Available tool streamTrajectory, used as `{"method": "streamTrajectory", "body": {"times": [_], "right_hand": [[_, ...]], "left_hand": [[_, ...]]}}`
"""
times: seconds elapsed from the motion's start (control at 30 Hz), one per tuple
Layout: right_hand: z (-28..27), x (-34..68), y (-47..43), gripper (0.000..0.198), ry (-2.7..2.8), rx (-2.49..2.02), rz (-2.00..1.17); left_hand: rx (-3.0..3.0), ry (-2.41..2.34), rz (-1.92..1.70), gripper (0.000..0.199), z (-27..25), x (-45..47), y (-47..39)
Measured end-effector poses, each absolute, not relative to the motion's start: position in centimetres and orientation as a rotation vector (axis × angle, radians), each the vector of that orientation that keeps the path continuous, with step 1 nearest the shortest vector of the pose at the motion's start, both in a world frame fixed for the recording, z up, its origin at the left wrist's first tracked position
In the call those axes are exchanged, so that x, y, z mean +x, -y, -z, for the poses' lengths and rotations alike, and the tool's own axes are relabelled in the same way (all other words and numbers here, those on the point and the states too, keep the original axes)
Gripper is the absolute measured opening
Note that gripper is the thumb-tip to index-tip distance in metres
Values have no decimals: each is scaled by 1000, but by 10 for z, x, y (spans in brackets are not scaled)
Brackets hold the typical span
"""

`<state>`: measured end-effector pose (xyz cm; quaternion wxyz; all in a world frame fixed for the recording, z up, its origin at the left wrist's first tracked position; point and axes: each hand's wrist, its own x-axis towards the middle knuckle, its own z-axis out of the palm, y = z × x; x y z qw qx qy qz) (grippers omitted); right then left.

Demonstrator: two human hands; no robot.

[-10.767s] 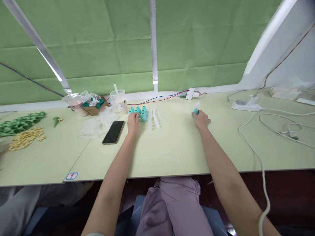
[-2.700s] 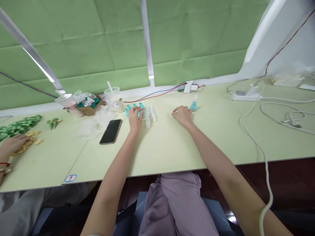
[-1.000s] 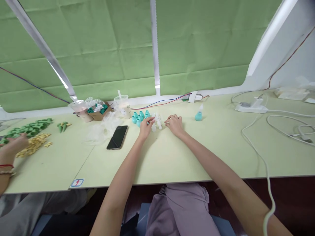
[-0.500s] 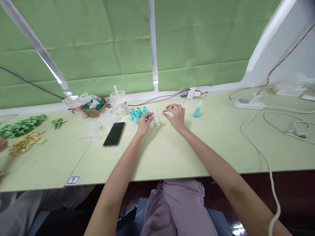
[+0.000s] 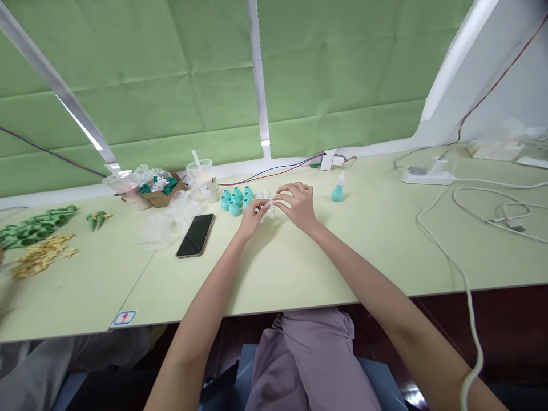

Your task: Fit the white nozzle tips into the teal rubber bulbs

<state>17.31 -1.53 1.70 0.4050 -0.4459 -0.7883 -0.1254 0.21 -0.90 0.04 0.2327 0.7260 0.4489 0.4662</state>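
My left hand (image 5: 254, 216) is closed in a pinch on a small whitish, see-through piece (image 5: 269, 202). The fingertips of my right hand (image 5: 297, 205) are pinched at the same piece from the other side, so both hands meet there. More small clear-white pieces (image 5: 271, 213) stand on the table under my fingers, partly hidden. Just left of my left hand is a cluster of several turquoise bulb-shaped pots (image 5: 234, 208). To the right of my right hand stands a turquoise bulb (image 5: 338, 194) with a translucent pointed top.
A phone (image 5: 195, 236) lies at left beside crumpled clear plastic bags (image 5: 165, 225). Behind are drink cups (image 5: 205, 180) and a cardboard box (image 5: 160, 197). Green cones (image 5: 38, 225) and yellow pieces (image 5: 43, 254) lie far left. A power strip (image 5: 428, 176) and white cables are at right.
My right hand has moved left, closing the gap to my left hand, and its fingertips now meet the small piece. The view has shifted slightly. A blurred hand at far left has moved.
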Motion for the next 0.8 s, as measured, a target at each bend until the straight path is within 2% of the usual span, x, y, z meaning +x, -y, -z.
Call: {"method": "streamTrajectory", "body": {"times": [0.2, 0.63, 0.8], "right_hand": [[-15, 174, 15, 32, 2003, -1087, 319], [-12, 174, 13, 27, 2014, -1096, 297], [-10, 173, 13, 25, 2033, -1079, 250]], "left_hand": [[1966, -1222, -1281, 30, -1, 3, 9], [1899, -1158, -1278, 29, -2, 6, 10], [1692, -1114, -1197, 39, -5, 7, 12]]}}
